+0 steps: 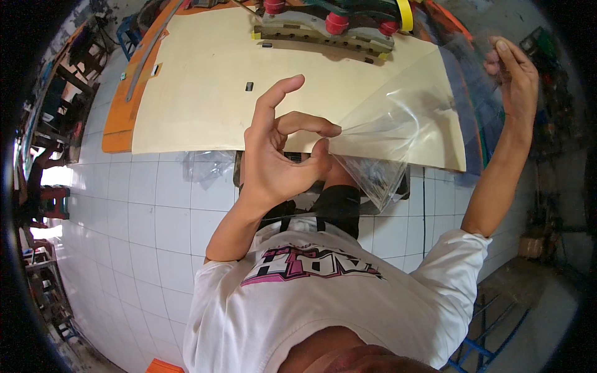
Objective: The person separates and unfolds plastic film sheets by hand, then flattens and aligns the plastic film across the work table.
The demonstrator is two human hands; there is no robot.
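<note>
In the head view, the person's 2 hands stretch a clear plastic sheet (404, 115) between them, above the right part of a cream-topped surface (193, 105). The left hand (280, 149) pinches the sheet's near side where its folds converge, thumb and 1 finger drawn close together, another finger raised. The right hand (513, 78) grips the far upper corner, beyond the surface's right side, its fingers closed around the film. The sheet's lower end hangs past the front edge, over the person's leg.

Along the back of the surface stands a dark machine (323, 40) with red knobs, blocking that side; a yellow ring (405, 15) is at its right end. A small dark piece (249, 86) lies mid-surface, just beyond the left hand. A long metal strip (146, 56) lies along the left side, near the orange border (118, 138). Bluish film (476, 118) shows behind the sheet at the right; it is probably more plastic, though the overlap makes this hard to tell.

Crumpled clear plastic (208, 168) shows below the front edge, left of the legs. Farther out are a red stool (56, 202) at the left, a cardboard box (530, 246) and a blue metal frame (485, 351) at the right, on or near the white-tiled floor (143, 230).
</note>
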